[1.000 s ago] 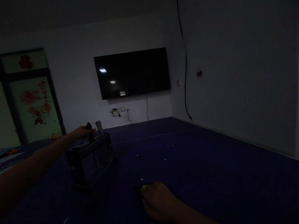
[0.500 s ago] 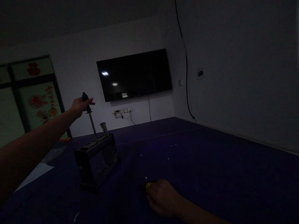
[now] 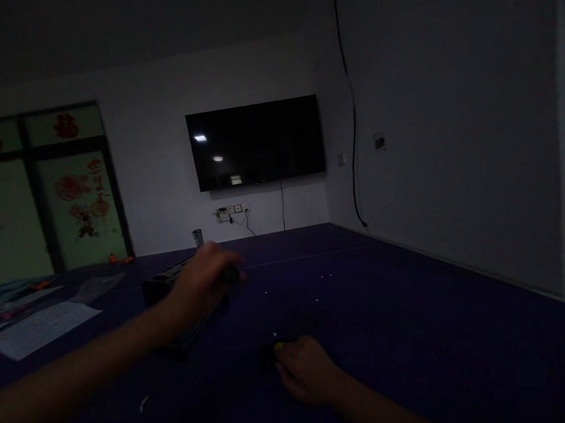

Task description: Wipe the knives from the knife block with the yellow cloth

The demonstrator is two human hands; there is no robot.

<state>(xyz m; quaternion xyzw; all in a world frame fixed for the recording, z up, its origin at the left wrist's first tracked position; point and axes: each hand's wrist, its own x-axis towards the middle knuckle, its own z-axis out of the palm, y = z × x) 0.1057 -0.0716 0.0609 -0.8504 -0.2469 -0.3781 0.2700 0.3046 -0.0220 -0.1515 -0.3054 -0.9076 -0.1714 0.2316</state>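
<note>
The room is dim. My left hand [image 3: 205,284] is smeared by motion, closed round a dark handle [image 3: 232,275], and passes in front of a dark knife block [image 3: 158,283] on the blue table [image 3: 400,306]. The blade or rod below the handle is hidden. A metal piece [image 3: 197,237] sticks up from the block's far end. My right hand [image 3: 306,372] lies curled on the table near me, its fingers over a small yellow and black object [image 3: 278,346].
Papers [image 3: 39,326] lie at the table's left edge. A dark screen [image 3: 258,141] hangs on the far wall above sockets [image 3: 230,210], and a cable [image 3: 352,146] runs down the corner. Glass doors with red cut-outs [image 3: 79,194] stand at the left.
My left hand drew a black-handled rod up out of the block, then swung it down and to the right in front of the block. My right hand stayed on the yellow object.
</note>
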